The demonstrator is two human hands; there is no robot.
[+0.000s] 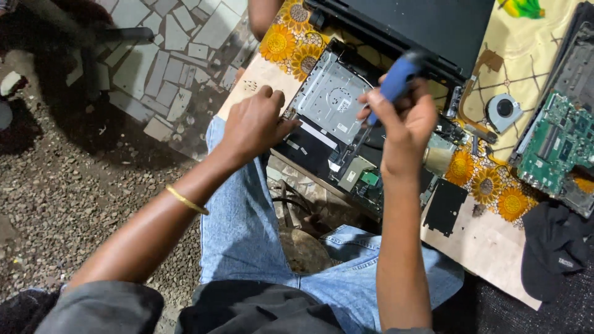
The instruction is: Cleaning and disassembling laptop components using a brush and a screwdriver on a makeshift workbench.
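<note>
The left hand (255,124) lies with knuckles bent and fingers pressed together on the near corner of the opened laptop (328,133), its fingertips just touching the edge of the silver disc drive (328,99). The right hand (402,117) is curled tight around the blue handle of a screwdriver (396,77), which points down past the fingers towards the laptop's insides (the tip is hidden behind the hand). The laptop rests on a table with a sunflower cloth (291,37). With its cover off it is probably stiff but fragile, best held by the outer frame, away from the bare parts. Beyond the right fingers lie a small fan (504,110) and a green circuit board (557,142).
</note>
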